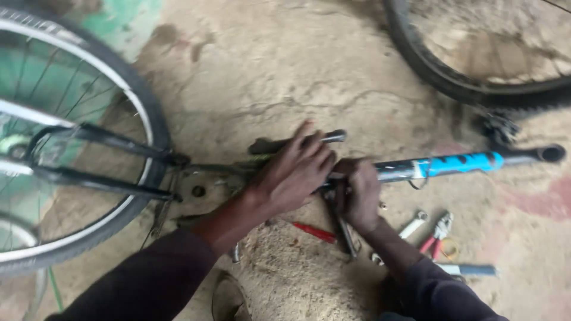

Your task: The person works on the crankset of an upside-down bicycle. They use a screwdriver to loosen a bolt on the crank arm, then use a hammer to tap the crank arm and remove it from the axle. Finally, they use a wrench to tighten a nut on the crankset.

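Nearest the camera, two dark sleeves run up from the lower edge to a bicycle frame tube [440,164], silver with a blue band, lying flat on the rough concrete floor [285,65]. The right hand [360,193] is closed in a fist around a dark tool [342,229] whose handles trail toward the viewer, its head bearing on the tube's near end; the grip appears set for leverage. The left hand [294,172] lies over the same joint with fingers curled and pressed down, seemingly to steady the part against the floor; what it covers cannot be seen. Hand tools lie within short reach to the right: a red-handled tool [315,232] just below the hands, red-handled pliers [437,233], a pale socket-like piece [412,225], and a blue-grey handle [470,270]. These leave little free floor on that side. To the left a mounted bicycle wheel [119,101] with black stays [101,160] hems the work closely. Farther off, bare concrete lies open beyond the hands, bounded at the upper right by a loose tyre [476,89].
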